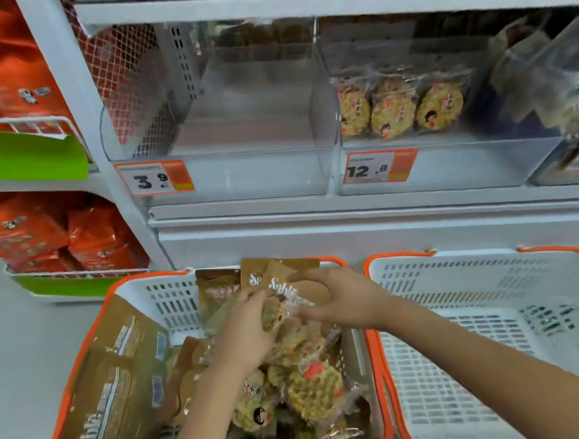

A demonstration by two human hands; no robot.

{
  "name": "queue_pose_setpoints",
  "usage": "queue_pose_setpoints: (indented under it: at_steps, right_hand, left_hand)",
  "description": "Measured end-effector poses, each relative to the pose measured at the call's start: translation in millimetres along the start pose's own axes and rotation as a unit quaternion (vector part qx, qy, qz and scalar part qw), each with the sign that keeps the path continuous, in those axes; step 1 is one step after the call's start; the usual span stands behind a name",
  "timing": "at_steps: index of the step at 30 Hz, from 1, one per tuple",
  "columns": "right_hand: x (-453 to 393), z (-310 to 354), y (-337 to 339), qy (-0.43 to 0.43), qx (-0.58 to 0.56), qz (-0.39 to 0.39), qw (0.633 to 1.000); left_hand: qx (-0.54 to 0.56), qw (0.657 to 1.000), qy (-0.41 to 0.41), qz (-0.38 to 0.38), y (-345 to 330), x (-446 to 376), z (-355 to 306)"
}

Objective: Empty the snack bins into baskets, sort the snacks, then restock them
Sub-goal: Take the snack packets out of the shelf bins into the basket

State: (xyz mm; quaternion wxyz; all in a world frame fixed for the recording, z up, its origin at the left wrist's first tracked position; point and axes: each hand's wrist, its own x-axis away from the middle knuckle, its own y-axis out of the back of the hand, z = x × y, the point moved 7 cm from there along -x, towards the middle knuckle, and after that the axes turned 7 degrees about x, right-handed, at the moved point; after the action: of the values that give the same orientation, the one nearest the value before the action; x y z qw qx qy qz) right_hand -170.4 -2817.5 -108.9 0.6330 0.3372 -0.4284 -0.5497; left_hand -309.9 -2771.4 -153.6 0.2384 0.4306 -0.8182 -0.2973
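Head view shows us kneeling before two white, orange-rimmed baskets on the floor. Our left hand [248,333] and right hand [344,301] meet over the far middle of the left basket [87,355]. The left grip pinches a clear-wrapped round rice cracker [273,314]; the right grip curls over the top of the same small pack, beside the brown Sablé packs [281,280] that stand against the far wall. We judge both hands are there to lift one cracker out of the mix, since this basket holds the two kinds jumbled: more brown packs [115,392] lean along its left wall, loose crackers [315,387] heap on the near right.

The right basket [515,299] sits just beside, with nothing in it that we can see, likely kept as the place for one sorted kind.

On the shelf above, the clear bin [231,134] with the 3.9 price tag [155,178] looks emptied. Its right neighbour [439,161], tagged 12.8 [379,168], holds a row of crackers [399,111] at the back. Orange bags [22,234] fill wire racks at far left.

The upright brown packs crowd our fingers, and the touching basket rims lie in the way of a low move across.
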Motion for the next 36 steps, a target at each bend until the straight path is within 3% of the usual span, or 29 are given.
queue_pose_setpoints:
  at_steps: [4,6,8,11,13,15,18,22,28,33,36]
  right_hand:
    - [16.5,-25.2,142.3,0.001,-0.078,-0.311,0.947]
    - [21.5,-56.4,196.0,-0.040,-0.056,-0.397,0.915]
    - [16.1,-95.8,234.7,-0.091,-0.028,-0.424,0.901]
    - [-7.4,-159.7,255.3,-0.169,-0.023,-0.355,0.919]
    - [-28.3,-194.2,257.8,-0.185,0.011,-0.295,0.937]
    - [-53.9,-217.9,254.4,-0.180,0.053,-0.235,0.954]
    - [-99.6,-242.2,264.8,-0.156,0.117,-0.193,0.962]
    - [-142.1,-241.9,266.3,-0.144,0.276,-0.169,0.935]
    - [-152.7,-218.0,246.6,-0.139,0.318,-0.223,0.911]
    - [-135.1,-215.9,245.4,-0.182,0.297,-0.178,0.920]
    - [-115.0,-206.7,244.9,-0.185,0.272,-0.172,0.929]
  left_hand:
    - [0.049,0.989,-0.133,-0.047,29.6,-37.7,-93.9]
    - [0.041,0.977,-0.194,-0.075,45.0,-58.9,-148.1]
    - [0.041,0.963,-0.246,-0.104,58.3,-86.5,-203.7]
    - [0.018,0.945,-0.302,-0.126,65.1,-129.8,-273.4]
    - [-0.048,0.949,-0.296,-0.097,48.7,-173.0,-297.1]
    - [-0.118,0.960,-0.244,-0.064,29.8,-221.9,-297.3]
    - [-0.211,0.958,-0.164,-0.106,24.8,-288.2,-294.8]
    - [-0.277,0.952,-0.051,-0.122,30.0,-333.3,-285.7]
    - [-0.303,0.940,-0.062,-0.145,7.0,-321.1,-278.5]
    - [-0.346,0.923,-0.068,-0.153,14.8,-298.7,-282.4]
    - [-0.350,0.925,-0.097,-0.110,11.6,-273.1,-281.5]
